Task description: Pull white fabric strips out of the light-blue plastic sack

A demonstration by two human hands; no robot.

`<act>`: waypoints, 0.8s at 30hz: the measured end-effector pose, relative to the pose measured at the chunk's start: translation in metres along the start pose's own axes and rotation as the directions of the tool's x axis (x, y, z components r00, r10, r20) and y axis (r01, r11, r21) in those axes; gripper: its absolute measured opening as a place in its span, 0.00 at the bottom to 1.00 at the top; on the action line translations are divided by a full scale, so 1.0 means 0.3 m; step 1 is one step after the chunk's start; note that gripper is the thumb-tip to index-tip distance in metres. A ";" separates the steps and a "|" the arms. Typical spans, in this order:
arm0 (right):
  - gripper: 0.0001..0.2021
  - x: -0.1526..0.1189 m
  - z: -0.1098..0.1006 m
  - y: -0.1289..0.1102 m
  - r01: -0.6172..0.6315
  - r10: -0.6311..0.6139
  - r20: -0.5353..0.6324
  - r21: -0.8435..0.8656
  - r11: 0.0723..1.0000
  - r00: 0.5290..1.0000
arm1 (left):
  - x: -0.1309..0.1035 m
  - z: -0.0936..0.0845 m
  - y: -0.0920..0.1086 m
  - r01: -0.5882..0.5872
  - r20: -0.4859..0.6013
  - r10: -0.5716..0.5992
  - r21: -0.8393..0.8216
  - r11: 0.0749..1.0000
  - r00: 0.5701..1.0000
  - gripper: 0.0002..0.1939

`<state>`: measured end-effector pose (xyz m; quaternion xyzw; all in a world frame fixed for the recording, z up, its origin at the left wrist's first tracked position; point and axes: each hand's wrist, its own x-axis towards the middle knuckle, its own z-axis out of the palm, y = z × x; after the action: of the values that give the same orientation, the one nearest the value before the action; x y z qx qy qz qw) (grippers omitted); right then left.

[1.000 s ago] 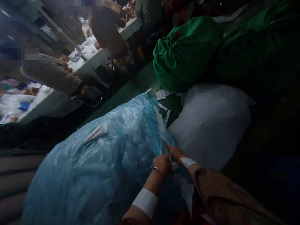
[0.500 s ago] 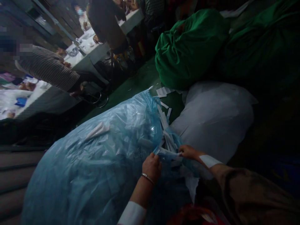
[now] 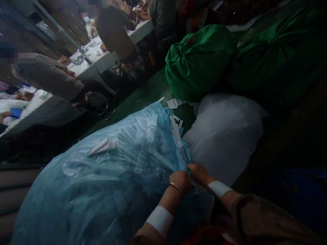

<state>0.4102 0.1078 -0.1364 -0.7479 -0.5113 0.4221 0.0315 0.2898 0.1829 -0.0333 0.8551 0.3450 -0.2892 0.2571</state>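
A big translucent blue plastic bag lies in front of me, stuffed with pale flat strips. My left hand, a bangle on the wrist, is closed on the bag's torn edge near its right side. Right beside it, almost touching, my right hand pinches the same edge of plastic. Several white strips show along the bag's opening just above both hands. Two white strips rest on top of the bag.
A white sack lies to the right of the blue bag, a green sack behind it, more green bundles at far right. Loose white strips lie on the green floor. People sit at long tables at upper left.
Half a second ago my hands were apart, spreading the bag's opening. Now they have come back together, closing the plastic edge between them.
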 end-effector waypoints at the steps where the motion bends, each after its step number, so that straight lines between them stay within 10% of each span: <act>1: 0.13 0.010 0.000 -0.016 -0.008 0.008 0.001 -0.013 1.000 1.000 | -0.016 -0.012 0.002 0.012 -0.004 -0.012 -0.002 1.000 1.000 0.17; 15: 0.20 0.107 0.067 -0.193 0.131 -0.129 0.048 -0.038 0.991 0.990 | -0.260 -0.009 -0.104 0.120 -0.077 -0.122 -0.029 0.992 0.990 0.17; 24: 0.08 0.013 -0.024 -0.068 0.275 -0.280 0.118 0.058 0.960 0.953 | -0.223 -0.007 -0.197 0.144 -0.016 -0.144 0.028 0.989 0.989 0.10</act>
<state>0.4005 0.1234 -0.1244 -0.6399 -0.6036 0.4697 0.0739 0.2070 0.1918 -0.0011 0.8336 0.4035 -0.3060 0.2206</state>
